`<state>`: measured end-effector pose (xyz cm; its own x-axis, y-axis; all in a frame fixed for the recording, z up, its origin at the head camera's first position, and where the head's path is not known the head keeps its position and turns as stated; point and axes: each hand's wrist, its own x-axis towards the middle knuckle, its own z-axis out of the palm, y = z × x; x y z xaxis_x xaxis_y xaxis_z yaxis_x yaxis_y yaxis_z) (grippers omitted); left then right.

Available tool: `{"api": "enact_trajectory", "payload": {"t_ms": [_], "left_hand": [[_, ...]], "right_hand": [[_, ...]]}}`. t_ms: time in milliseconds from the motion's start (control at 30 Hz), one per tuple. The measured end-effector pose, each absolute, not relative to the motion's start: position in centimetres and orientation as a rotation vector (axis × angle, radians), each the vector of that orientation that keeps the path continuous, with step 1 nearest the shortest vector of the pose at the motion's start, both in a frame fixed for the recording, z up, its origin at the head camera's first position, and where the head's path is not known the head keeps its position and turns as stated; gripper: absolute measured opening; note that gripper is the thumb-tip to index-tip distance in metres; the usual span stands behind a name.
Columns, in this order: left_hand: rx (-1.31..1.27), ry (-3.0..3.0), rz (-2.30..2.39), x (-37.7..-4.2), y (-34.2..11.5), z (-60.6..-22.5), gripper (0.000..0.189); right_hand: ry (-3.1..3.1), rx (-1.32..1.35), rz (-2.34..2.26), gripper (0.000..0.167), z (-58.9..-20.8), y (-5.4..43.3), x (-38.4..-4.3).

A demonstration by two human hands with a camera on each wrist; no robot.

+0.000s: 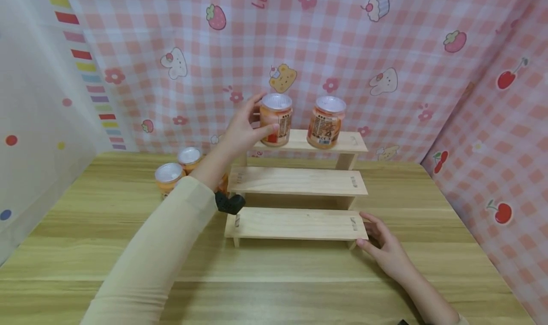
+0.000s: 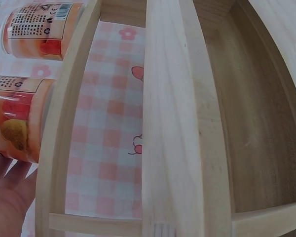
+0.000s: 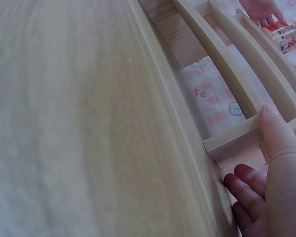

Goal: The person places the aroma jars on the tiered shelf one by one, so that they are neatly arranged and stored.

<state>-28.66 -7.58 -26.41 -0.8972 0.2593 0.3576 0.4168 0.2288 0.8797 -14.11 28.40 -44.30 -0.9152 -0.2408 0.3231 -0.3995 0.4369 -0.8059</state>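
A three-tier wooden display stand (image 1: 297,181) stands on the table. On its top tier, my left hand (image 1: 246,127) holds an orange-labelled fruit jar (image 1: 276,120), thumb across the front and fingers at the far left side. A second, similar jar (image 1: 326,123) stands upright to its right, a short gap away. Both jars (image 2: 17,118) lie sideways in the left wrist view, with my fingertips against the nearer one. Down at the right end of the bottom tier, my right hand (image 1: 387,251) grips the stand, its thumb (image 3: 271,121) on the tier's edge.
More similar jars stand on the table left of the stand, including a front one (image 1: 169,175) and one behind it (image 1: 190,157); my left forearm partly covers the group. A pink checked cloth (image 1: 205,73) hangs close behind the stand. The wood-grain table (image 1: 274,277) extends in front.
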Motion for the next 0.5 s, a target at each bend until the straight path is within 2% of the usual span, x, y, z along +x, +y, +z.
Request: {"api": "enact_trajectory", "payload": {"t_ms": [500], "left_hand": [[-0.65, -2.143, -1.897, -27.4, -9.6, -25.5, 0.075]], "right_hand": [[-2.515, 0.573, 1.481, 0.059, -44.3, 28.4, -14.1]]}}
